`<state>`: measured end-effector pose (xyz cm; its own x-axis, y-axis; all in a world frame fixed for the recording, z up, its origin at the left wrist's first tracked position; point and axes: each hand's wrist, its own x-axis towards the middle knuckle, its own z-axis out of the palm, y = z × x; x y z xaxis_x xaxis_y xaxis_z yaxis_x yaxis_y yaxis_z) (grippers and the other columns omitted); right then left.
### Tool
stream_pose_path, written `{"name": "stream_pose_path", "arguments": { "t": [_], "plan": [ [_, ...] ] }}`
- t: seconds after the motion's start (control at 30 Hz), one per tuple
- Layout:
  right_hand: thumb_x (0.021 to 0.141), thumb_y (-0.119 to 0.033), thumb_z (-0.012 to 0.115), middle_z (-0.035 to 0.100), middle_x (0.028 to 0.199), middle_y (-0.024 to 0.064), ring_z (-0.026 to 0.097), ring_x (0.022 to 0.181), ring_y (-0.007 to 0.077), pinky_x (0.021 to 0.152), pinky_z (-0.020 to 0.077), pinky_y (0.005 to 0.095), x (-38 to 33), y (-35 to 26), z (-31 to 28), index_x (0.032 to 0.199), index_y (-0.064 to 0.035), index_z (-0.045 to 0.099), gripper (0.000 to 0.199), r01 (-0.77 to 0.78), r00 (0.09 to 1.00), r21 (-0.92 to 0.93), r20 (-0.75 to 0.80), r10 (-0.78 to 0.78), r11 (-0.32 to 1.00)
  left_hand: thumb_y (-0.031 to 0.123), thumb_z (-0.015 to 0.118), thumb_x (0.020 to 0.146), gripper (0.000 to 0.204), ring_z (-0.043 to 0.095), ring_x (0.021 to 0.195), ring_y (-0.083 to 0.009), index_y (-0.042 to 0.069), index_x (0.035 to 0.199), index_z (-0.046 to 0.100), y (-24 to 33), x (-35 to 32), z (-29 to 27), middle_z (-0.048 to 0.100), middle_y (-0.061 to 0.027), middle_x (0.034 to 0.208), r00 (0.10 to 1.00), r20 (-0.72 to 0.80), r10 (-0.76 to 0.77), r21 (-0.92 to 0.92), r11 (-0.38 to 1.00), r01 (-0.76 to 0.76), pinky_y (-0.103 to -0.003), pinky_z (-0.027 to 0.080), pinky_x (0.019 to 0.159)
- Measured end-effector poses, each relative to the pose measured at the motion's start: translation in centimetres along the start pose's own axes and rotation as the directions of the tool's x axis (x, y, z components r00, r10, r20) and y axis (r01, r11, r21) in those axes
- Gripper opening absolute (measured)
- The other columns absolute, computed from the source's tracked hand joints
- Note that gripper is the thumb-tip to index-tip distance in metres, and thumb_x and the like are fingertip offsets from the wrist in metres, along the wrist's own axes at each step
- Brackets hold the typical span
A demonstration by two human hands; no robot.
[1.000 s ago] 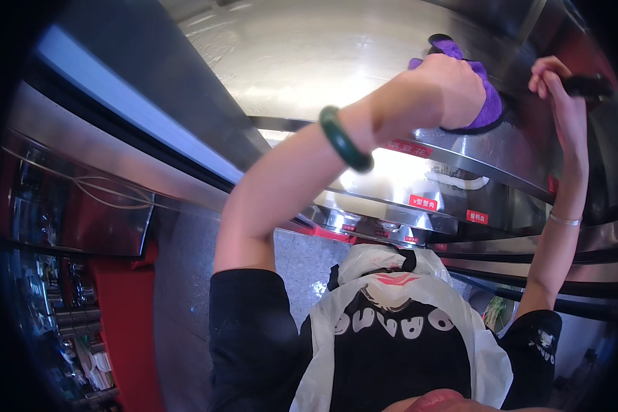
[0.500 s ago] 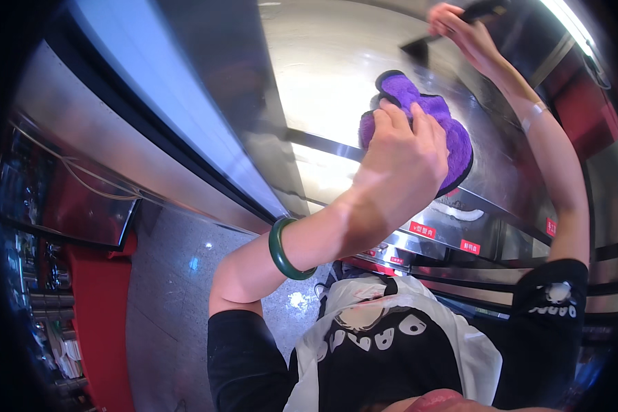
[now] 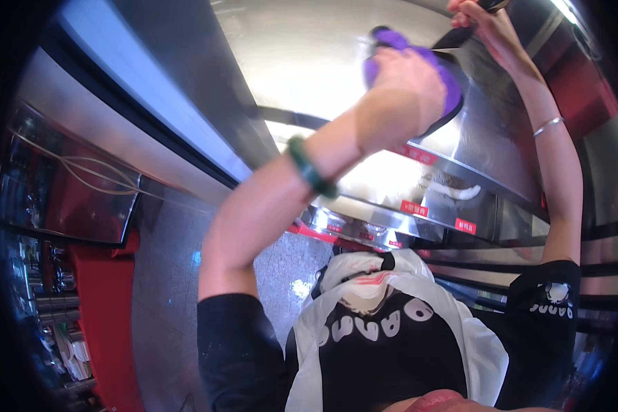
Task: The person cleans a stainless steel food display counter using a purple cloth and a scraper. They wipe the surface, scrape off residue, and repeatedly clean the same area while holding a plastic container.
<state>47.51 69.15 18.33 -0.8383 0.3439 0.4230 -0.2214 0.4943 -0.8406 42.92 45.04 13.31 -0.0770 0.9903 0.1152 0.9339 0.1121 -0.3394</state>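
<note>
A lit tube [image 3: 565, 11] shines at 2 o'clock. Harsh glare whitens the steel desk [image 3: 288, 58] at 12 o'clock; a glint dots the floor [image 3: 175, 295] at 6 o'clock. Motion blur smears the left hand [image 3: 410, 86] and purple cloth [image 3: 452, 96]. Straight edges bow outward, and all 4 corners fall black.

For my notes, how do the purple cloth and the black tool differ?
The cloth is purple with dark edging; the tool is black. The cloth looks soft; the tool looks stiff. The cloth lies under the left hand; the tool is in the right hand. Both are partly hidden by a hand.
</note>
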Motion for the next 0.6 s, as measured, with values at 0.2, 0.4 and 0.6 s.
{"name": "stream_pose_path", "arguments": {
  "t": [0.2,0.4,0.6],
  "plan": [
    [0.087,-0.011,0.054,0.060,0.071,0.0033,0.055,0.062,0.0114,0.056,0.0457,0.0256,-9.3,-8.6,-1.9,0.083,-0.0062,0.063,0.010,0.245,0.836,-0.617,-0.257,-0.485,0.748,0.038,0.035,0.096,0.051,0.045,0.125,-0.0403,0.001,0.123,0.057,5.7,13.4,1.7,0.050,-0.0204,0.133,0.929,-0.305,0.207,-0.452,0.828,-0.333,-0.046,0.037,0.104],
    [0.093,-0.008,0.051,0.056,0.070,0.0041,0.057,0.071,0.0122,0.075,0.0465,0.0224,-22.0,-10.4,-1.0,0.098,0.0037,0.063,0.018,0.254,0.779,-0.580,-0.351,-0.519,0.774,0.046,0.033,0.098,0.051,0.058,0.107,-0.0335,0.007,0.117,0.061,-8.7,14.2,5.6,0.060,-0.0211,0.118,0.997,0.082,0.006,-0.185,0.983,0.010,-0.044,0.047,0.089],
    [0.087,-0.002,0.045,0.050,0.057,0.0019,0.053,0.055,0.0141,0.072,0.0433,0.0364,-33.2,-9.9,2.2,0.093,0.0007,0.056,0.013,0.265,0.592,-0.648,-0.475,-0.651,0.714,0.042,0.034,0.095,0.048,0.046,0.126,-0.0371,0.016,0.129,0.055,-1.6,21.6,3.9,0.047,-0.0178,0.137,0.999,0.053,-0.012,-0.213,0.977,0.023,-0.051,0.034,0.105]
  ]
}}
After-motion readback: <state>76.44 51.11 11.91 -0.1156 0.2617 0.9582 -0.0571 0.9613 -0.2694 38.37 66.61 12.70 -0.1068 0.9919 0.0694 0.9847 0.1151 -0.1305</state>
